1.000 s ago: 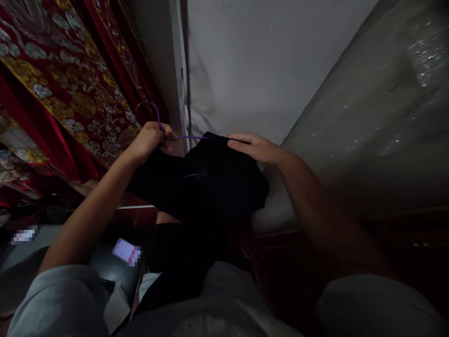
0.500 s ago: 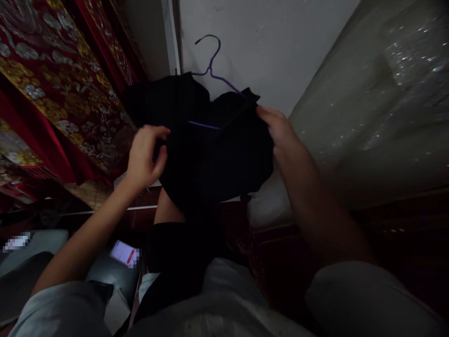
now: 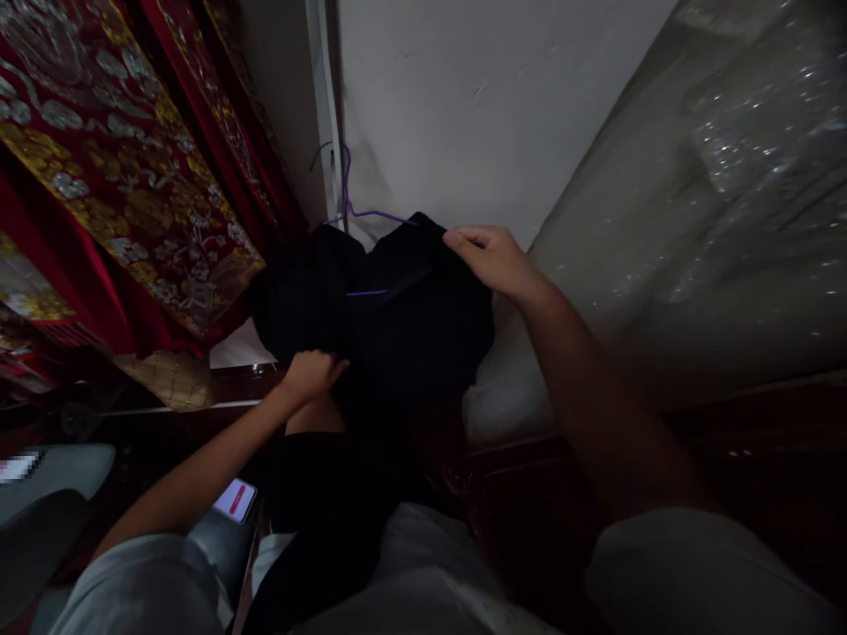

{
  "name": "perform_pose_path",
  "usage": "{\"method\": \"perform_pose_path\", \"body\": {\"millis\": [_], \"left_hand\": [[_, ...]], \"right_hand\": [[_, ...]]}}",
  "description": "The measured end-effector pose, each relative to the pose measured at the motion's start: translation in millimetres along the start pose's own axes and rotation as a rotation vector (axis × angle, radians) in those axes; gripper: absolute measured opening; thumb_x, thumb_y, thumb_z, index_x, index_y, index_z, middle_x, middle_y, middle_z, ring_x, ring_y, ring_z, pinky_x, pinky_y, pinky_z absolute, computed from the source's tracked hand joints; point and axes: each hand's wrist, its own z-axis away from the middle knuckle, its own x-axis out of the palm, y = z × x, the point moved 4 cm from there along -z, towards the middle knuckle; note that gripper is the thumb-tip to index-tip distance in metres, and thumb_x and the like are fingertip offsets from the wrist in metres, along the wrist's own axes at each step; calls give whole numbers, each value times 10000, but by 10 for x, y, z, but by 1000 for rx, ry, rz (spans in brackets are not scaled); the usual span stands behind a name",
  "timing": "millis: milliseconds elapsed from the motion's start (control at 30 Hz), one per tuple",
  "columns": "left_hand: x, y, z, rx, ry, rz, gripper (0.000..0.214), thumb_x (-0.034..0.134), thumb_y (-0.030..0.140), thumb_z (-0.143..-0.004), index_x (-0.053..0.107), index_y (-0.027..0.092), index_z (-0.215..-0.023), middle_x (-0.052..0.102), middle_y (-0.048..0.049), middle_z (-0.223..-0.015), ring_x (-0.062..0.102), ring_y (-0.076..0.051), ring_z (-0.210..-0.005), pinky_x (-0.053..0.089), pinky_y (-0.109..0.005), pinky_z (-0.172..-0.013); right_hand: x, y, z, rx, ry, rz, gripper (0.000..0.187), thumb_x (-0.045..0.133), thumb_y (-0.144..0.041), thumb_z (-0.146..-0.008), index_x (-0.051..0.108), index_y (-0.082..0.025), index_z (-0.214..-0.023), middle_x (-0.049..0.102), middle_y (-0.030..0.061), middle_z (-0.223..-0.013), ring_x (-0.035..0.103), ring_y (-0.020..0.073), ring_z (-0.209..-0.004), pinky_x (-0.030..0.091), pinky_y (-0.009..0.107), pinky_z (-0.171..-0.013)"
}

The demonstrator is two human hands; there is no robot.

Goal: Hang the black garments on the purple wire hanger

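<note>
A black garment (image 3: 423,344) hangs on a purple wire hanger (image 3: 382,213) in front of me. The hanger's lower bar shows through the garment's open neck, and its hook is up by a pale vertical strip. My right hand (image 3: 488,254) pinches the garment at its right shoulder, thumb and fingers together. Lower down, my left hand (image 3: 312,375) is closed on the garment's front at the left. The dark cloth hides what lies under its folds.
Red embroidered cloth (image 3: 142,168) hangs on the left; a pale wall (image 3: 463,106) is behind. Clear plastic sheeting (image 3: 662,229) covers something at right. A lit phone (image 3: 238,499) lies on a grey seat at lower left, partly behind my left forearm.
The hanger and garment have moved down and left, bringing the hook to the pale strip. My left hand has gone lower and closed on the cloth; my right hand still holds the shoulder.
</note>
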Motion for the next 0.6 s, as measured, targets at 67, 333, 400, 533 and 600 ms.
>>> {"method": "perform_pose_path", "body": {"millis": [67,333,400,533,600], "left_hand": [[159,155,203,102,20,29,517,371,505,-1071,738,158,-956,752,-156,-887,741,-308,-856,530,-397,-785],[236,453,528,182,418,515,211,581,258,-957,624,183,-766,627,-47,-738,599,-181,-706,438,-290,-674],[327,520,495,116,544,755,168,609,185,-881,554,187,-722,565,-6,-674,568,-161,-683,416,-267,-654],[607,695,491,-130,872,1279,157,634,177,-839,566,197,-980,605,-4,-859,599,-143,-771,475,-249,-714],[718,801,502,-206,935,1472,402,663,223,-868,515,210,-1241,629,-50,-1069,646,-159,-909,528,-274,-817]], "right_hand": [[38,-23,-36,-59,133,205,254,685,-435,-914,741,-188,-924,742,77,-896,702,273,-961,564,467,-947],[863,-637,362,-501,61,-134,412,630,-304,-923,628,-239,-1329,598,100,-1478,539,269,-1401,421,490,-1199],[987,-675,701,-434,119,-305,343,628,-329,-939,651,-249,-1271,625,93,-1431,574,257,-1356,476,454,-1141],[1177,-333,1526,67,326,-520,175,683,-396,-910,673,-225,-951,700,40,-905,679,183,-856,560,325,-792],[1341,-143,1879,268,146,-553,252,729,-443,-854,658,-206,-902,661,19,-796,622,151,-694,510,284,-650]]}}
